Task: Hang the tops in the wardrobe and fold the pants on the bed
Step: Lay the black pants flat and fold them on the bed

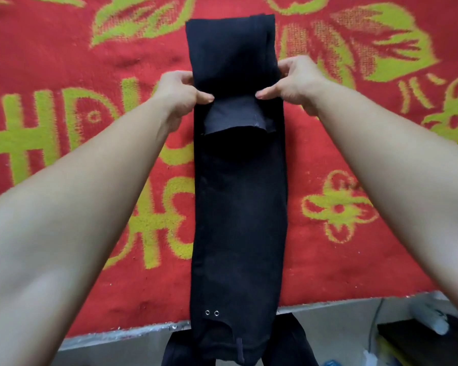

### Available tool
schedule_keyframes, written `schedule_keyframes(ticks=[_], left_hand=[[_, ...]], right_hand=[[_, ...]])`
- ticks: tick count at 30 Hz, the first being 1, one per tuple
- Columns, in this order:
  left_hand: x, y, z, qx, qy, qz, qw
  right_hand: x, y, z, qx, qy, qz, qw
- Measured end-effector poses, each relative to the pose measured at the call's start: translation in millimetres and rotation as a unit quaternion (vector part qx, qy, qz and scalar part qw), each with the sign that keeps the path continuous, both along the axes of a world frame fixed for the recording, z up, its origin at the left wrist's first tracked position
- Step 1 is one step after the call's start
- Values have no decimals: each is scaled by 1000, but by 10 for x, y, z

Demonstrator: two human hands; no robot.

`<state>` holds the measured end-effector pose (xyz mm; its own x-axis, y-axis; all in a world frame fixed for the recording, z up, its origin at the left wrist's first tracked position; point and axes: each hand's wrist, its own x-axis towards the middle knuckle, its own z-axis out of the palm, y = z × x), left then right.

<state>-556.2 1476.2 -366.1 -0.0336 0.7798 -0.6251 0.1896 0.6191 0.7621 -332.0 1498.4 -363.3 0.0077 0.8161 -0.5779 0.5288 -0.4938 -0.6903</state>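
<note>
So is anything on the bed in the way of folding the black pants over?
Nothing visible. The left hand and right hand pinch the pants, and only the red blanket lies around them.

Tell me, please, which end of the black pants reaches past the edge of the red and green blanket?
The waist end with two silver eyelets, nearest the person; the hem end lies folded back on the blanket.

Red blanket (354, 260), yellow-green flower pattern; dark object (413, 344), white item (431, 322) beside it, lower right
</note>
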Motion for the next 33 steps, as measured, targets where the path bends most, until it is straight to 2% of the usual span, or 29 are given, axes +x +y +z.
schedule_keyframes(ticks=[6, 10, 12, 14, 16, 17, 19, 21, 23, 25, 28, 33], left_hand=[[2, 85, 295, 138, -40, 48, 988], [-69, -401, 258, 156, -4, 24, 988], [-91, -804, 155, 122, 3, 9, 992], [-116, -1230, 15, 96, 14, -20, 995], [-154, -1603, -156, 80, 80, -72, 991], [-179, -1730, -231, 67, 123, -90, 986], [-212, -1864, -327, 59, 168, -84, 980], [-166, -1923, -340, 57, 169, -36, 983], [-89, -1978, -323, 42, 170, -22, 984], [-44, -2032, -311, 12, 168, -54, 984], [-60, -1994, -355, -8, 168, -93, 981], [-27, -1825, -419, -38, 190, -69, 979]], right_hand=[[42, -43, 301, 168, 43, -64, 983], [109, -624, 259, 296, -109, -1, 949], [156, -1042, 145, 296, -125, 42, 946], [231, -1428, 36, 253, -152, 150, 944], [300, -1749, -123, 230, -200, 290, 907], [327, -1876, -192, 214, -214, 320, 898], [305, -2082, -241, 192, -212, 261, 922], [221, -2243, -242, 205, -188, 150, 949], [121, -2377, -240, 208, -180, 101, 956], [40, -2455, -265, 138, -169, 77, 973], [11, -2370, -305, 19, -128, -14, 991], [76, -2072, -366, -45, -91, -99, 990]])
